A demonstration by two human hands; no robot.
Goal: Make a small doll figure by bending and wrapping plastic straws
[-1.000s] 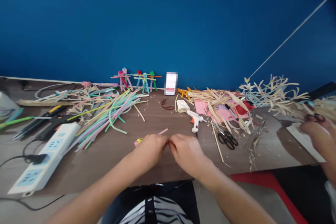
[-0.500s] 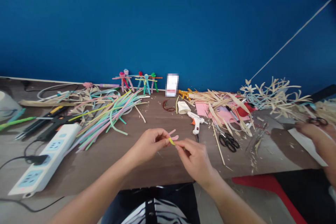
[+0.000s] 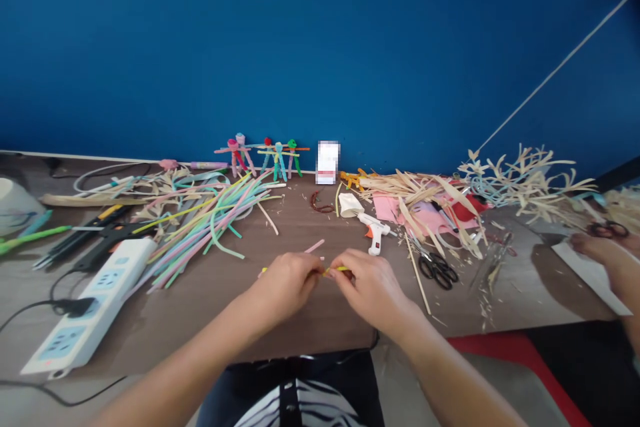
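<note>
My left hand and my right hand meet just above the brown table, near its front edge. Both are closed in a pinch on a thin yellow pipe cleaner that runs between their fingertips. A pink pipe cleaner sticks up and away from behind my left hand; I cannot tell whether that hand holds it too. A little beyond my right hand lies a white glue gun.
A heap of coloured pipe cleaners lies to the left, with a white power strip and black tools. Small pipe-cleaner figures stand by the blue wall. Straw strips and black scissors lie right. Another person's hand works at far right.
My hands rose and parted slightly half a second ago, showing the yellow and pink pieces. Now they are lower and close together again, with the yellow piece stretched level between them.
</note>
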